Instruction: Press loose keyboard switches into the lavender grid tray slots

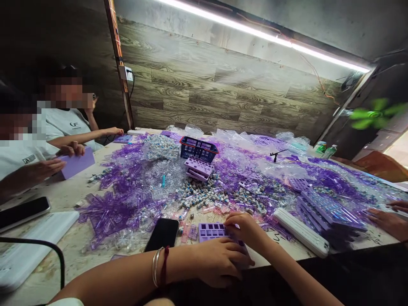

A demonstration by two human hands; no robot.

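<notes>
A purple tray with rows of square slots (211, 231) lies at the near table edge. My left hand (219, 261) rests over its near side, fingers curled down onto it; whether anything is in them is hidden. My right hand (245, 227) is at the tray's right end, fingers pinched together on something too small to make out. Just beyond the tray lies a heap of small grey and blue switch parts (204, 195). A silver bangle and red thread (159, 265) circle my left wrist.
A black phone (163, 234) lies left of the tray, a white bar (301, 231) to its right. Clear purple strips (117, 208), plastic bags, stacked purple trays (328, 212) and a dark basket (198, 148) cover the table. Two people sit at left; another person's hands (389, 216) are at right.
</notes>
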